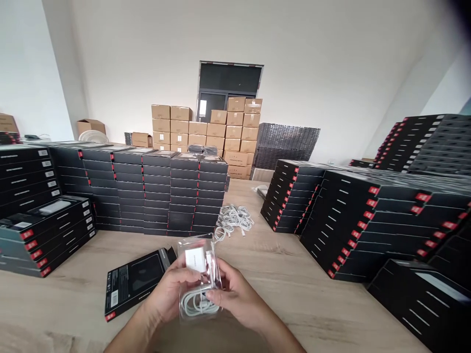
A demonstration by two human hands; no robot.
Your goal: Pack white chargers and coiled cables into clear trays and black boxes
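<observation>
Low over the tabletop (279,274): left hand (170,290) and right hand (237,294) both clasp a clear pack (196,259).
Inside it, white charger and coiled cable; flat black box (135,283) at 9 o'clock, loose white cables (234,219) at 12, black box stacks (184,191) beyond.

— Bright?
— Yes, even, soft daylight; the white wall (331,73) glows, and shadows on the table (294,284) are faint.
— Sharp?
— Centre is. Edges bend and smear, the top right corner darkens, and the plastic pack (195,255) glints.
</observation>
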